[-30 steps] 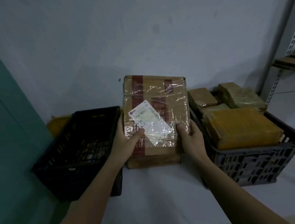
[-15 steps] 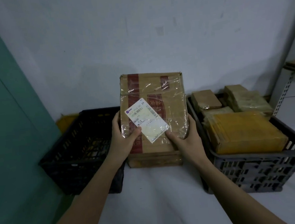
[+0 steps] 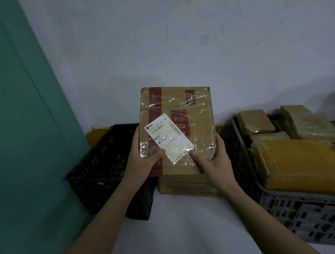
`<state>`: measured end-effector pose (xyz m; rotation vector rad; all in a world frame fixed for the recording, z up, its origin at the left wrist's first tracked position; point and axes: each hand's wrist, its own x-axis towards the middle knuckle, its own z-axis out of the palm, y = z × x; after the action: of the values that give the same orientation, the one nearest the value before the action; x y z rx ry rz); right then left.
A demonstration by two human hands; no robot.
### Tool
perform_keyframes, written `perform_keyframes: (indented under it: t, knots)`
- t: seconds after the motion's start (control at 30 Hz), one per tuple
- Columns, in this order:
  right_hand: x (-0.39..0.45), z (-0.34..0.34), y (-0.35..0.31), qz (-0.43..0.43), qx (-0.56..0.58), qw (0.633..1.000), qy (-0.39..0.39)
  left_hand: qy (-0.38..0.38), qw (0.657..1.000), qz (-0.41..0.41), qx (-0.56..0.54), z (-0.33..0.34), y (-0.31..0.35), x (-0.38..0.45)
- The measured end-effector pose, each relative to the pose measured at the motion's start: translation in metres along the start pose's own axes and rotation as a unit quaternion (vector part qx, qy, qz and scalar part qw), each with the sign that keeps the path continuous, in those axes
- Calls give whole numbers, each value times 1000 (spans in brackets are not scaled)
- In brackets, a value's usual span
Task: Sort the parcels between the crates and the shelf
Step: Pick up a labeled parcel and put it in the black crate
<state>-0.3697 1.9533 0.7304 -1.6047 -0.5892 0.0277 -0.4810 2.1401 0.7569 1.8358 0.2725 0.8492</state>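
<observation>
Parcel (image 3: 177, 126), label up, gripped by left hand (image 3: 143, 161) and right hand (image 3: 212, 159) between black crate (image 3: 105, 162) and grey crate (image 3: 312, 215): inspection step; next, choose destination.

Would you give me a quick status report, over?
Left hand and right hand grip taped parcel, label up. Black crate left, grey crate right. Nothing blocking.

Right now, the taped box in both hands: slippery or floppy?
The taped box is probably stiff: its edges stay straight. The glossy tape wrap may be slick, so the left hand and right hand gripping opposite sides seems wise. Weight is unclear.
</observation>
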Motion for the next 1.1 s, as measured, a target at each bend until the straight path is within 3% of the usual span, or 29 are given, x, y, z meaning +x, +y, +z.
perform_keyframes:
  t: [0.27, 0.4, 0.6, 0.83, 1.1]
  knots:
    - [32, 61, -1, 4, 14, 1000, -3, 11, 999, -27, -19, -46, -26, 37]
    - [62, 112, 2, 43, 50, 998, 14, 50, 996, -69, -30, -99, -49, 76]
    - [105, 195, 4, 98, 50, 993, 37, 84, 986, -94, 113, -192, -135, 115]
    - [124, 304, 5, 103, -62, 992, 29, 66, 946, -188, 257, -271, -217, 135]
    - [136, 369, 17, 24, -235, 972, 1, -22, 927, -224, 299, -283, -259, 146]
